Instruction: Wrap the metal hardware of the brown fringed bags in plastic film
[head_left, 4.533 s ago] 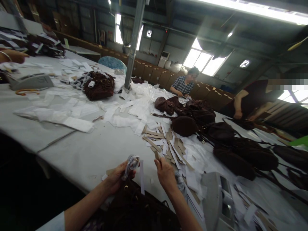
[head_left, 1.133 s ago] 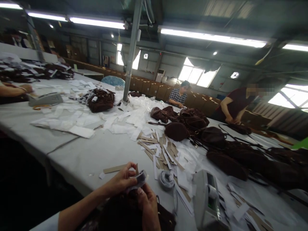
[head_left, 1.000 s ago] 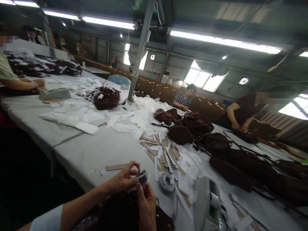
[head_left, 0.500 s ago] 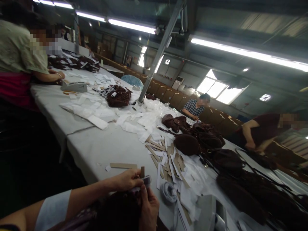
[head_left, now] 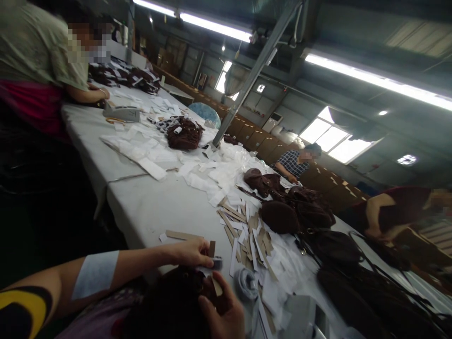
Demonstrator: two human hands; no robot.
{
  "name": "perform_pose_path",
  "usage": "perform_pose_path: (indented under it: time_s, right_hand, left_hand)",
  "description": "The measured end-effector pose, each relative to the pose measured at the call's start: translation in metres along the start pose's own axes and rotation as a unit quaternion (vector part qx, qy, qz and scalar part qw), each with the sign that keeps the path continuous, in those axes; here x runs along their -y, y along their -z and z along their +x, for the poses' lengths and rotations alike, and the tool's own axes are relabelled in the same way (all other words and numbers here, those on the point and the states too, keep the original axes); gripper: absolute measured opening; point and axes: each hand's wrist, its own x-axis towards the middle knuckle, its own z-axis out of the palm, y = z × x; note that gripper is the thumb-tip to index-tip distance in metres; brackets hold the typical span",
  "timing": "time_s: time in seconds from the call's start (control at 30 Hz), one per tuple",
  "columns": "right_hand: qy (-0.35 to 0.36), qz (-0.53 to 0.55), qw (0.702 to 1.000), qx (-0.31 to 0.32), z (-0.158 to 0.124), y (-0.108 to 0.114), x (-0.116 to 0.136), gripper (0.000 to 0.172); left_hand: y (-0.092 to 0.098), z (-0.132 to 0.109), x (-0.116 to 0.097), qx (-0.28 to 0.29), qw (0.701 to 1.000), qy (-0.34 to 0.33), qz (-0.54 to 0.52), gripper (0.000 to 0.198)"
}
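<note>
The left hand (head_left: 192,253) reaches in from the left across the near edge of the desk (head_left: 148,207). Its fingers are pinched together on a small paper wrap (head_left: 213,263), with a short cardboard strip (head_left: 212,247) standing upright just behind the fingertips. The wrap sits at the top of a dark brown bag (head_left: 169,306), which lies in the lap, below the desk edge and partly under both hands.

The right hand (head_left: 222,320) comes up from the bottom of the view, directly nearer than the wrap, palm turned up. A tan strip (head_left: 216,286) lies slanted against its fingers, its long axis running from near right to far left, up toward the wrap. Whether the fingers grip that strip or only touch it cannot be told. The wrap lies just beyond the right fingertips and already within the left hand's pinch, so the left hand is the closer one.

Just right of the hands rests a grey wad (head_left: 246,283), and beyond it a scatter of loose strips (head_left: 243,226) and a heap of brown bags (head_left: 282,214). A co-worker (head_left: 38,52) leans on the far left of the desk.
</note>
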Motion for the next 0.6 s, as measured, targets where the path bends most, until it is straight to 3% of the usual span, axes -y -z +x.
perform_pose_path:
  time_s: [0.13,0.23,0.4,0.53,0.6]
  right_hand:
    - [0.115,-0.183,0.976,0.021,0.012,0.014,0.026,0.023]
    - [0.148,-0.295,0.944,-0.005,0.024,0.018,0.043,0.024]
    - [0.084,-0.203,0.975,0.043,0.033,0.014,0.045,0.019]
    - [0.021,-0.159,0.987,0.005,0.031,0.012,0.045,0.015]
    - [-0.009,-0.144,0.989,-0.020,0.032,0.010,0.050,0.025]
  left_hand:
    - [0.001,-0.001,-0.004,0.028,0.999,0.005,0.029,0.028]
    - [-0.002,-0.001,-0.007,0.045,0.997,0.001,0.057,0.023]
    - [-0.009,0.000,-0.013,0.043,0.994,0.003,0.102,0.010]
    - [-0.008,-0.001,-0.015,0.057,0.993,0.016,0.098,0.003]
    - [-0.005,-0.002,-0.015,0.064,0.994,0.027,0.088,0.006]
